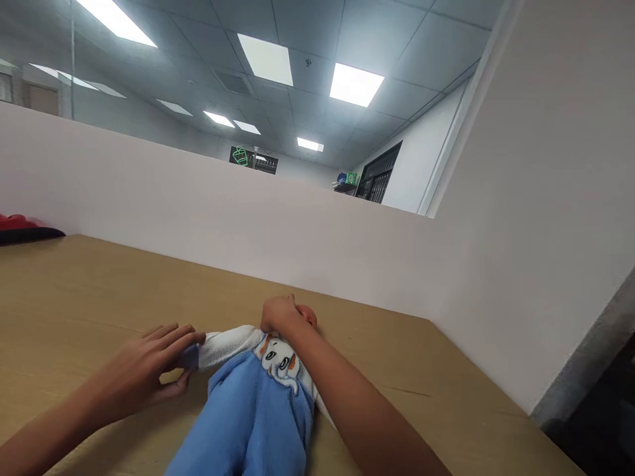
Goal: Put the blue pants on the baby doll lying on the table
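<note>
A small garment (pixel 253 403) in light blue lies on the wooden table (pixel 89 291), with white sleeves and a cartoon elephant on its chest. My left hand (pixel 149 367) pinches the blue cuff at the end of the left white sleeve (pixel 223 345), thumb under and fingers over it. My right hand (pixel 284 315) is curled into a fist at the garment's neck, gripping the fabric there. My right forearm lies across the garment's right side and hides the other sleeve.
A low white partition (pixel 198 218) runs along the table's far edge and meets a white wall (pixel 546 198) on the right. A red and black object (pixel 22 228) lies at the far left. The table's right edge drops off by a dark gap.
</note>
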Demonstrator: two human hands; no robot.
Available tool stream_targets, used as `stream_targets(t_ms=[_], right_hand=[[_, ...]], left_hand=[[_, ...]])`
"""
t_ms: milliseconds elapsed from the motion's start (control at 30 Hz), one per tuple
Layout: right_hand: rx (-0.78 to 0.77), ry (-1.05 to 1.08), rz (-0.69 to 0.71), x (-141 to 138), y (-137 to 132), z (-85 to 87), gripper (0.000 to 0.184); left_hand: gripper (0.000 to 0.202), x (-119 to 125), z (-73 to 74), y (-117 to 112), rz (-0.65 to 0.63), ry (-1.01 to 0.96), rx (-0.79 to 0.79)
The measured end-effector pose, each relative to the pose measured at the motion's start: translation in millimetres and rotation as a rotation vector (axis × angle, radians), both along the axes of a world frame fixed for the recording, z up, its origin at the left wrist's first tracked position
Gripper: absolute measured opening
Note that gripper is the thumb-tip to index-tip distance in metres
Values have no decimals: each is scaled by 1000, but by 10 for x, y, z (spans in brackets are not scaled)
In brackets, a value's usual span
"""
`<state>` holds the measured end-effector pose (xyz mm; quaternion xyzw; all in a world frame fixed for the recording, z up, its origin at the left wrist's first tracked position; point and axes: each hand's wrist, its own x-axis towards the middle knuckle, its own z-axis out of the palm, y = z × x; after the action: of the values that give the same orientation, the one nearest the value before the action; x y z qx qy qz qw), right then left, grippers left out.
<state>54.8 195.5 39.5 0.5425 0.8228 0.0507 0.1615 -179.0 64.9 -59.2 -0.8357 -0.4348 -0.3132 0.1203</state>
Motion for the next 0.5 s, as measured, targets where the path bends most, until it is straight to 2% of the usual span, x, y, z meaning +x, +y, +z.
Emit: stream_targets(t_ms=[167,267,500], right_hand=[[22,-10,31,247,-64,65,19],[70,55,37,375,-160,41,21],[207,464,21,598,-279,-295,21]], left_hand=[[35,29,21,-30,145,-332,-299],[41,59,-7,-30,154,-416,-366],[37,105,-141,8,197,-462,-415]])
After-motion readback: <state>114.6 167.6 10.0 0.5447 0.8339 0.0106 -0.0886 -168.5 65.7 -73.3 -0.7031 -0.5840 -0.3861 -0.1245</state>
